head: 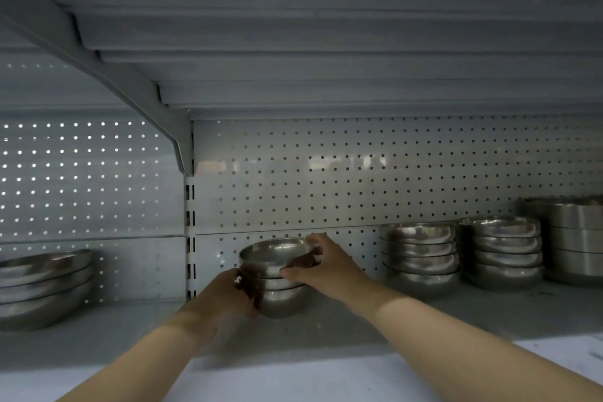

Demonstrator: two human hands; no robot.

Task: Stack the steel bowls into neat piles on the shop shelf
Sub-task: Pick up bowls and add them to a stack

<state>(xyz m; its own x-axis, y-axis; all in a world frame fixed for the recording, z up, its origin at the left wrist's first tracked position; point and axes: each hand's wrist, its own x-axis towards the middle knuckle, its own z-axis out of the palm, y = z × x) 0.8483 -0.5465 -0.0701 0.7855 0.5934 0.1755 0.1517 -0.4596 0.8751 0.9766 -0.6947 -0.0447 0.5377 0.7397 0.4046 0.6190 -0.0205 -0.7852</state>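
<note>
Both hands hold a small pile of bowls point(277, 274) on the shelf point(424, 313). The left hand point(228, 295) has its fingers curled around the pile's left side. The right hand point(321, 263) grips the top bowl's rim, thumb in front.

Two bare forearms and hands, no sleeves in sight.

Both arms reach in from the lower edge of the view toward the small pile of round, shiny steel bowls point(277, 274) on the grey metal shelf. The left hand point(228, 295) and right hand point(321, 266) carry no gloves, rings, watches or bracelets. The forearms are uncovered along their whole visible length (any clothing would lie outside the view). The left hand, on the near left of the bowl pile, is blurred, so its fingers and nails cannot be made out; the right hand's outline is sharper.
</note>
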